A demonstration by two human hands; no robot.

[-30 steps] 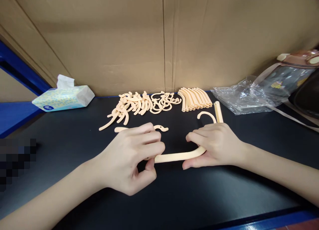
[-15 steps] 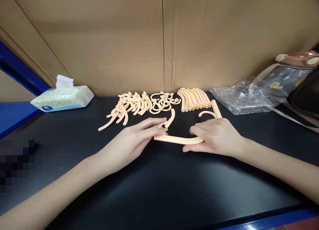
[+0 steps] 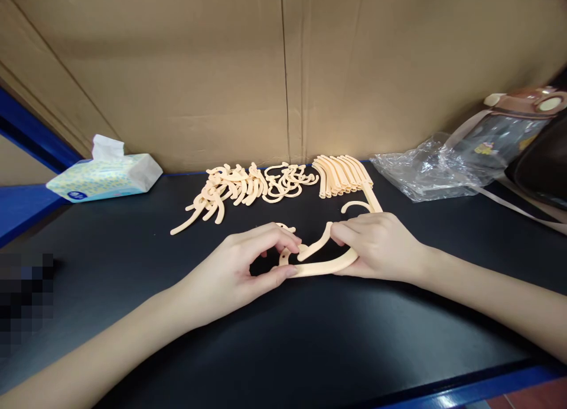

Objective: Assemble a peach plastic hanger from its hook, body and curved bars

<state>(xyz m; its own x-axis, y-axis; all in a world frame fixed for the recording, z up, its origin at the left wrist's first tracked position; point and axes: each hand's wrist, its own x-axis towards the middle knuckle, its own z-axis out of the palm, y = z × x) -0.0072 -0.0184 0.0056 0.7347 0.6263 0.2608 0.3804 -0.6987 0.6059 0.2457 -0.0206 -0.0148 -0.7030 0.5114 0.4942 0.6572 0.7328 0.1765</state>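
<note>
Low over the black table, my right hand (image 3: 374, 243) is closed around the right part of a long, cream plastic hanger arm (image 3: 321, 269). My left hand (image 3: 248, 258) pinches that arm's left end, thumb along the near side and fingers curled above. A shorter curved hanger piece (image 3: 316, 245) slants between the hands, its upper end at my right fingers. Beside my left fingertips shows a small part with a dark hole (image 3: 284, 256); how these pieces join is hidden. Just beyond my right hand lie a hook (image 3: 354, 204) and a straight flat piece (image 3: 372, 197).
Toward the back lie a heap of short curved pieces (image 3: 239, 184), several hooks (image 3: 287, 181) and a row of long arms (image 3: 343, 174). A tissue pack (image 3: 106, 175) stands left. Clear plastic bag (image 3: 425, 169) and bottle (image 3: 505, 131) are right, before a cardboard wall (image 3: 199, 72).
Both hands have come slightly nearer with the long arm. My left thumb now presses its end, and the short curved piece has moved right, up against my right fingers.
</note>
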